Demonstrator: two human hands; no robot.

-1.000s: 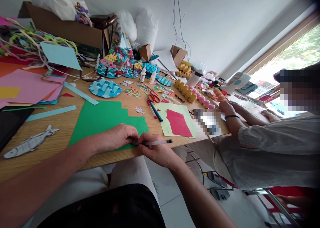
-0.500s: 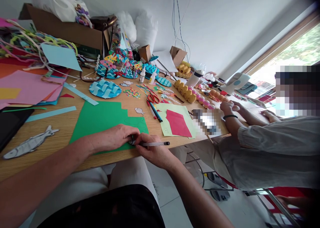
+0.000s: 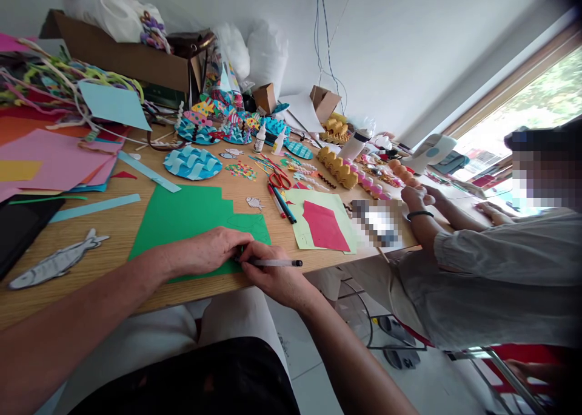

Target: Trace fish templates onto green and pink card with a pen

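Observation:
My right hand (image 3: 273, 270) is closed round a pen (image 3: 277, 263) with a clear barrel and a black end cap, its writing tip hidden by the fingers. My left hand (image 3: 213, 250) presses on the green paper (image 3: 182, 212), fingers curled and meeting the right fingertips. Beneath them a small dark-edged piece shows slightly, mostly covered. Faint pencil outlines mark the green sheet's right part. Beyond it lies a small paper fish (image 3: 254, 203). A larger drawn fish cutout (image 3: 59, 259) rests at the left.
Red scissors (image 3: 279, 181), markers (image 3: 282, 204) and a red paper (image 3: 325, 226) on pale green paper lie to the right. Behind are glue bottles (image 3: 260, 139), a blue wavy disc (image 3: 193, 163) and egg-carton strips (image 3: 337, 167). At right a co-worker's hand (image 3: 414, 195) works at the table.
My right hand with the pen has shifted slightly left, closer to my left hand. The small piece under the fingers is now more covered.

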